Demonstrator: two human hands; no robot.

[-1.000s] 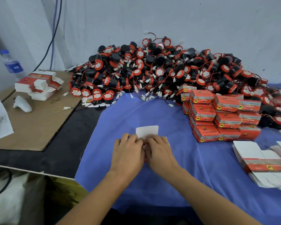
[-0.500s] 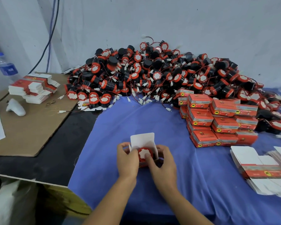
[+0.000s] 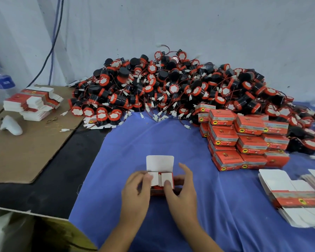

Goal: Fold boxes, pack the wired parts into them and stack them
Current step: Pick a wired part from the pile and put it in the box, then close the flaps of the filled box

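A small red box (image 3: 160, 165) sits on the blue cloth (image 3: 153, 139) with its white lid flap standing up. My left hand (image 3: 135, 193) grips its left side, thumb pressing the left inner flap down. My right hand (image 3: 182, 190) grips the right side, thumb on the right inner flap. A red part shows just under the flaps. Behind lies a big heap of red-and-black wired parts (image 3: 171, 88). Packed red boxes (image 3: 244, 139) are stacked at the right.
Flat unfolded boxes lie at the right edge (image 3: 295, 197) and in a stack on brown cardboard at the left (image 3: 31, 102). A white object (image 3: 11, 125) and a water bottle (image 3: 1, 79) stand at far left. An open carton (image 3: 35, 231) sits at the near left.
The red part went into the box. Both thumbs have folded the two white inner flaps down over it, and the view has moved closer to the table.
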